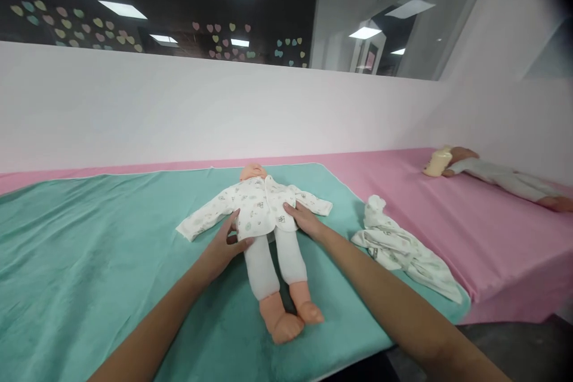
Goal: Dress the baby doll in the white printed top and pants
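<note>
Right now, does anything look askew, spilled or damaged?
No spill or damage stands out. The white printed cloth looks untidy: it lies crumpled near the right edge of the green blanket. On the doll, no hands show beyond the jacket sleeves.

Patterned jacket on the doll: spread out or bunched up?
Mostly spread out: the jacket lies over the torso of the doll, both sleeves extending sideways.

Peach-footed white-legged doll (263,268): arms hidden by white printed jacket (256,206) | bare left forearm (165,310): cut off by near frame edge
</note>
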{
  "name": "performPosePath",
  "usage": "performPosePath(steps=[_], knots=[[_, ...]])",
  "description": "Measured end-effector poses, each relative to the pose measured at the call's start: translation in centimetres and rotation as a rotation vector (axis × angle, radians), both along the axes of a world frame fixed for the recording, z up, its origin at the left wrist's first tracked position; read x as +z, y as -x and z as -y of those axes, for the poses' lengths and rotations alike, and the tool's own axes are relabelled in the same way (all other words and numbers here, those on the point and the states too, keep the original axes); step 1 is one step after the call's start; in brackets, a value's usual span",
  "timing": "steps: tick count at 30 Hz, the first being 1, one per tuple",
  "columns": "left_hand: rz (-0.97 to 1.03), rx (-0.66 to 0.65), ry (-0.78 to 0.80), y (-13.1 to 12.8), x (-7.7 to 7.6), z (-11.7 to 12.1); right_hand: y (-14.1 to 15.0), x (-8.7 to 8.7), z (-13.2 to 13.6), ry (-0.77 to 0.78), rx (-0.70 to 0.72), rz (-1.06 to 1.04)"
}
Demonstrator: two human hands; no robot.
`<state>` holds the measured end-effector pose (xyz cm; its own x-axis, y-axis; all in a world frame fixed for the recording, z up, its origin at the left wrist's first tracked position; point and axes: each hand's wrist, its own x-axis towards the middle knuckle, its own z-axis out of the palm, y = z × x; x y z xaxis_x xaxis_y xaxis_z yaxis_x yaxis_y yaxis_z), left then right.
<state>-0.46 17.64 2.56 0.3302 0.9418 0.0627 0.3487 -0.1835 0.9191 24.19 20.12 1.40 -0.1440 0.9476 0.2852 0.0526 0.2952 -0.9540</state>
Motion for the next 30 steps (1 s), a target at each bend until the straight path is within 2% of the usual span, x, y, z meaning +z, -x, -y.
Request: performPosePath(steps=[3,6,10,14,16,18,20,21,24,26,27,28,30], knots=[[-0.118,0.136,-0.152,0.2,0.1,0.2,-0.1,0.3,2.3,-0.085,0.022,0.176],[-0.104,0.286,-0.259,0.6,1.1,0.8,-1.1,0.2,5.8,-0.119,0.017,0.412],[0.053,0.461,-0.323,1.1,1.9,1.1,-4.5,-0.2,10.8,-0.183,-0.234,0.827],[0.122,0.563,-0.212,1.8,0.7,0.0,-9.8,0.3,15.0,-0.307,-0.592,1.275],[0.085,0.623,-0.163,2.4,-0.1,-0.7,-12.7,0.9,16.4,-0.252,-0.709,1.454],[-0.048,0.690,-0.188,3.1,-0.6,-1.2,-15.1,1.6,17.5,-0.137,-0.730,1.538],[-0.225,0.691,-0.346,3.4,-0.7,-1.2,-16.7,2.5,18.4,-0.006,-0.729,1.486],[-0.304,0.652,-0.460,3.5,-0.7,-1.1,-17.0,3.2,18.8,0.053,-0.738,1.391],[-0.524,0.440,-0.725,3.0,-0.7,-0.7,-16.2,5.4,20.1,0.145,-0.656,0.895],[-0.693,0.315,-0.718,2.5,-0.8,-0.7,-14.6,6.9,20.9,0.129,-0.500,0.584],[-0.770,0.272,-0.680,2.3,-0.9,-0.8,-13.6,7.5,21.1,0.116,-0.415,0.501],[-0.828,0.254,-0.632,2.2,-0.9,-0.9,-12.6,8.0,21.2,0.106,-0.342,0.463],[-0.875,0.299,-0.537,2.3,-1.0,-1.0,-10.3,8.3,20.9,0.090,-0.214,0.462]])
